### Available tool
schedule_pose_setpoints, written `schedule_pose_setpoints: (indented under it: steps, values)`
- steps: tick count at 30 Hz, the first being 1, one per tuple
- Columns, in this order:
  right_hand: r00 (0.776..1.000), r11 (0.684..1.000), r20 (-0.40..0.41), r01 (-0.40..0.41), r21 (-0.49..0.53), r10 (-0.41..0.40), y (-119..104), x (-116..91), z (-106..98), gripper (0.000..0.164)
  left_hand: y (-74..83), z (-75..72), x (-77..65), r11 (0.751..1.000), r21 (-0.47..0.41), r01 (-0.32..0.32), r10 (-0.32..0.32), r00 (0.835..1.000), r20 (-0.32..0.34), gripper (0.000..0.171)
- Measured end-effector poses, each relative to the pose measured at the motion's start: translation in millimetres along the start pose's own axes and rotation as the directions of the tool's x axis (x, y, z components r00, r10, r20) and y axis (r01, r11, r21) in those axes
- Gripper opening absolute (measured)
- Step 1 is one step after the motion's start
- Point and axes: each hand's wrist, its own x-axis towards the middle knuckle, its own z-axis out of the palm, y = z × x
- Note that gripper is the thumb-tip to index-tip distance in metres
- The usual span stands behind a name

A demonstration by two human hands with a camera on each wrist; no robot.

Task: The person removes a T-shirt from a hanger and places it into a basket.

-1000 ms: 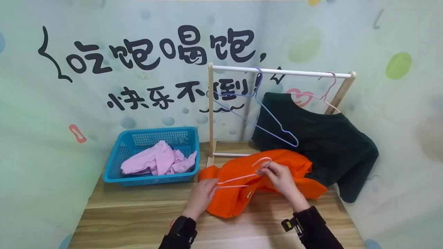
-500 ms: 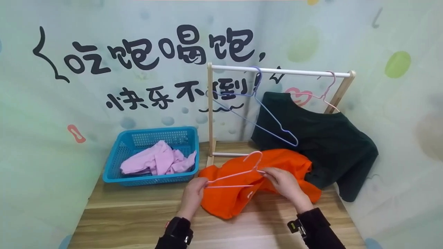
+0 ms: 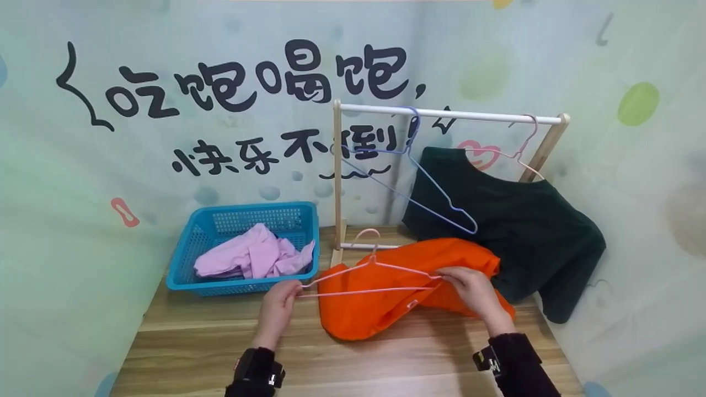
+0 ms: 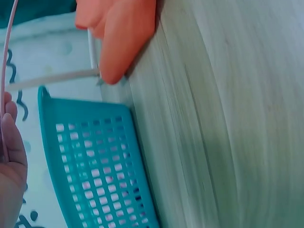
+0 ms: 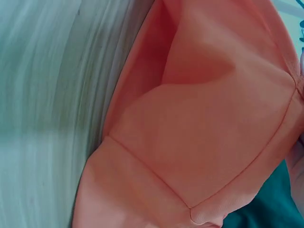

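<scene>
A pink clothes hanger (image 3: 373, 257) spans the space between my two hands, its hook pointing up. My left hand (image 3: 277, 309) pinches its left end; in the left wrist view the thumb (image 4: 13, 140) lies along the pink wire. At the other end, my right hand (image 3: 469, 289) pinches the hanger's shoulder together with orange cloth. The orange shirt (image 3: 353, 320) drapes below and behind the hanger, bunched on the table. Its seamed fabric (image 5: 199, 123) fills much of the right wrist view, with the right hand only partly seen at the edge.
A blue basket (image 3: 242, 286) with a pink garment (image 3: 240, 256) stands at left. Behind the orange shirt is a rack (image 3: 452, 114) bearing a bare blue hanger (image 3: 441, 190) and a dark green shirt (image 3: 513, 220) on a pink hanger. The wooden table (image 3: 353, 369) extends in front.
My left hand has moved left with the hanger's end. The hanger's hook has shifted left and stands upright, while my right hand has slid from near the hook to the right shoulder.
</scene>
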Motion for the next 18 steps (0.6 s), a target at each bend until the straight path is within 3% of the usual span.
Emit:
schedule_pose_setpoints:
  steps: [8, 12, 15, 18]
  values:
    - [0.986, 0.989, -0.084, -0.145, -0.010, 0.143, 6, -1, -2, 0.020, -9.3, -15.3, -5.2, 0.997, -0.034, 0.065, -0.066, 0.998, -0.020, 0.010]
    - [0.975, 0.979, -0.087, -0.203, 0.029, 0.204, 3, 1, -3, 0.030, -11.6, -17.9, -6.3, 0.995, -0.053, 0.080, -0.083, 0.995, -0.054, 0.012]
    - [0.976, 0.976, -0.084, -0.193, 0.103, 0.202, -4, 4, -6, 0.039, -10.4, -16.7, -5.0, 0.995, -0.061, 0.074, -0.078, 0.995, -0.056, 0.013]
    - [0.988, 0.980, -0.068, -0.129, 0.152, 0.141, -12, 7, -9, 0.044, -8.2, -13.9, -3.2, 0.996, -0.069, 0.059, -0.062, 0.997, -0.041, 0.013]
